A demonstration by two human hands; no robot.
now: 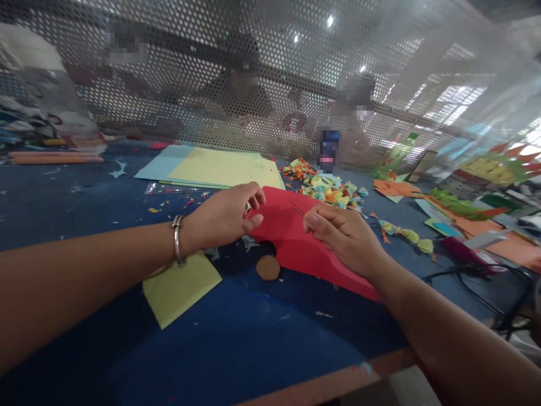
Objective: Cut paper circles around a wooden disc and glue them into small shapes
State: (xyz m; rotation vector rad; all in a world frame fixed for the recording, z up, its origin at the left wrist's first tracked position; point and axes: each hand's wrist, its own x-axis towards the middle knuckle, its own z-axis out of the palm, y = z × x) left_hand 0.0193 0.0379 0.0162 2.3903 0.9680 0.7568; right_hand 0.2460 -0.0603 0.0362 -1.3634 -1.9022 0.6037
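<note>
My left hand (226,215), with a silver bangle at the wrist, is at the left end of a folded red paper sheet (287,225). Its fingers are curled, with a gap between thumb and fingertips; whether they touch the paper I cannot tell. Over the red paper, my right hand (342,237) pinches a thin, dark needle (297,208) that points up and left. A round brown disc (267,268) lies just below the sheet's cut-out edge. Partly under my left wrist is a yellow-green paper square (181,290).
Behind the hands are stacked yellow and blue sheets (224,166) and a pile of paper cuttings (329,186). A perforated metal screen (177,84) stands at the back, with people beyond it. Dark cables (477,287) and a paper crown (482,175) are at right.
</note>
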